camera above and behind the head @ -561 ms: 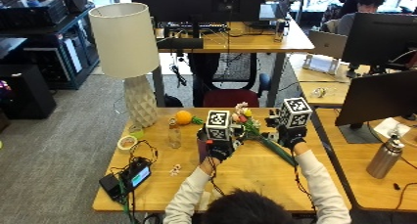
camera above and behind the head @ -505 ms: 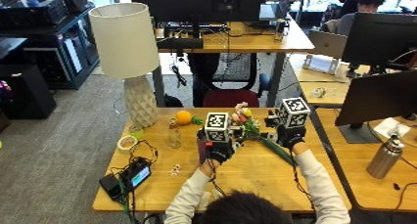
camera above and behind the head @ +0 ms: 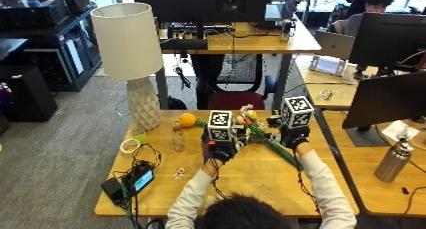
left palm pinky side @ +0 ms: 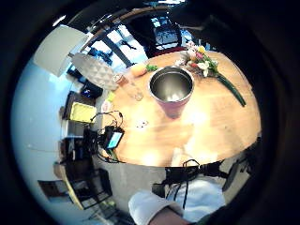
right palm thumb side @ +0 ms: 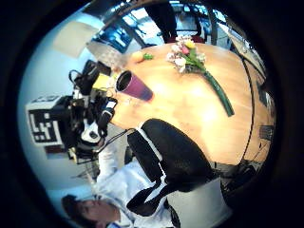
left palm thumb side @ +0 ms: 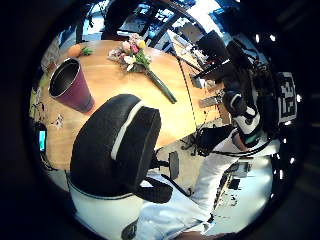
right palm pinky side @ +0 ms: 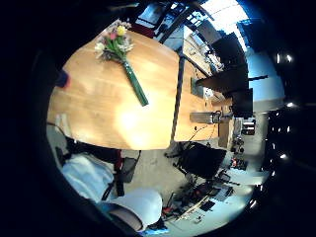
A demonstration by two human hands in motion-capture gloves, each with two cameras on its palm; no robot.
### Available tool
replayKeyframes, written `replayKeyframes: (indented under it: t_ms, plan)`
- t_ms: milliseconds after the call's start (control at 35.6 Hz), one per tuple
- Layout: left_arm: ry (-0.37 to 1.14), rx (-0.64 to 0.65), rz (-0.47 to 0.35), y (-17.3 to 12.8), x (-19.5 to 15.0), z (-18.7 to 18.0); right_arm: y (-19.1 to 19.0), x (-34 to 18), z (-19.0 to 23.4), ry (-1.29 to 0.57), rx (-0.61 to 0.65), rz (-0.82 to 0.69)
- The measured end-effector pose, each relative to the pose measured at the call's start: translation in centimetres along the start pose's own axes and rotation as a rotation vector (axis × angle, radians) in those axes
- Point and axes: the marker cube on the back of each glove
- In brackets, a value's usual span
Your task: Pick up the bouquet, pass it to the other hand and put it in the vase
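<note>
Nearest the person, the wooden desk point(camera above and behind the head: 266, 181) carries a small black device with a lit screen point(camera above and behind the head: 142, 179) and its tangle of cables at the near left corner. Farther in, the left hand point(camera above and behind the head: 220, 150) and right hand point(camera above and behind the head: 293, 137) are both raised over the desk, neither touching anything; whether their fingers are spread or curled cannot be told. Under the left hand stands the vase point(left palm pinky side: 171, 91), a purple metal tumbler, upright with its mouth open. Beyond and to its right the bouquet point(camera above and behind the head: 261, 134) lies flat on the desk, blossoms toward the far edge, green stems point(right palm pinky side: 135, 84) pointing back toward the person. An orange point(camera above and behind the head: 187, 120), a small bottle point(camera above and behind the head: 177, 137) and a tape roll point(camera above and behind the head: 130, 145) sit near the lamp point(camera above and behind the head: 133, 54) at the far left. No readable writing or brand shows.
</note>
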Motion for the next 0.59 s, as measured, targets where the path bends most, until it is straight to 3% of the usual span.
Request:
replayKeyframes:
  t_ms: [337,589]
  plan:
    - [0.007,0.0,0.028,-0.7,1.4,-0.3,-1.0,2.1,-0.5,-0.037,-0.04,0.074]
    - [0.02,-0.021,0.077,-0.5,2.3,0.6,-5.4,8.8,2.1,-0.103,-0.07,0.25]
